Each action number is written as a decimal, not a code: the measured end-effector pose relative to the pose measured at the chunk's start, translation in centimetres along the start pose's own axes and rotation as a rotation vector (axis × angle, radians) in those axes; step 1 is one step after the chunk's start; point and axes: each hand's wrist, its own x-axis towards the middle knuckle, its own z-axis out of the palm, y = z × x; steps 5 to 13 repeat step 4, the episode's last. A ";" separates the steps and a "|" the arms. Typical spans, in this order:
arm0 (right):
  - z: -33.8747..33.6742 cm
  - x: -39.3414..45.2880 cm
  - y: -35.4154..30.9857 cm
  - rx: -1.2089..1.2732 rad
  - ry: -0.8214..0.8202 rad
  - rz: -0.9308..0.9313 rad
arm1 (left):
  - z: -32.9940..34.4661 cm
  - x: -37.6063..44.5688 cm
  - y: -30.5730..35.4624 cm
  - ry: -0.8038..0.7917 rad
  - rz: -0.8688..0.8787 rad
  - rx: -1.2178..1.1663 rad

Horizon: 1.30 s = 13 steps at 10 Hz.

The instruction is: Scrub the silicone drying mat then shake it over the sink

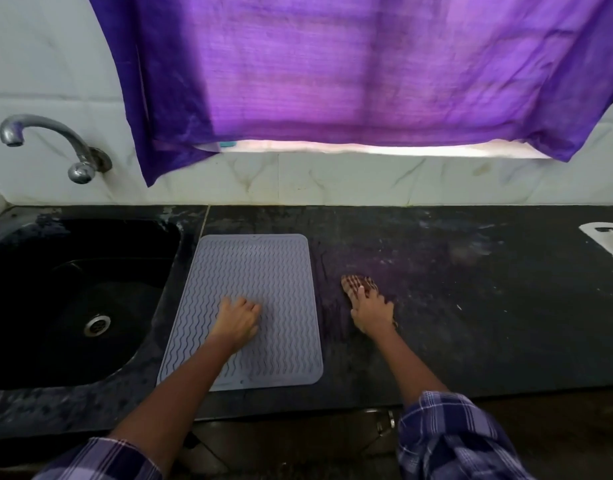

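Left hand point(238, 323) is pressed on the grey silicone drying mat point(249, 306), its fingers loosely bent and nothing held in them. That mat is laid flat on the dark worktop point(471, 306), just beside the black sink point(73, 299), under the tap point(49, 143). Further right, a brown scrubber point(358, 285) is covered and seemingly gripped by the right hand point(371, 311) on the worktop, apart from the mat. Scrubbing is judged not yet begun; next, the scrubber must be brought onto the mat.

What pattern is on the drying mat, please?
Wavy raised lines on the grey drying mat, head view.
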 end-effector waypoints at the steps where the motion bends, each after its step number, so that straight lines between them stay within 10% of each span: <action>1: -0.3 -1.0 -1.0 0.001 0.042 0.054 | -0.5 -0.1 0.1 0.035 0.011 -0.037; 3: -0.3 -5.8 -6.4 0.145 0.309 -0.107 | -1.1 -2.3 -0.5 0.100 -0.009 -0.191; 13: -0.1 -7.0 -8.5 0.133 0.314 -0.156 | -1.5 -2.5 -1.5 0.124 -0.017 -0.198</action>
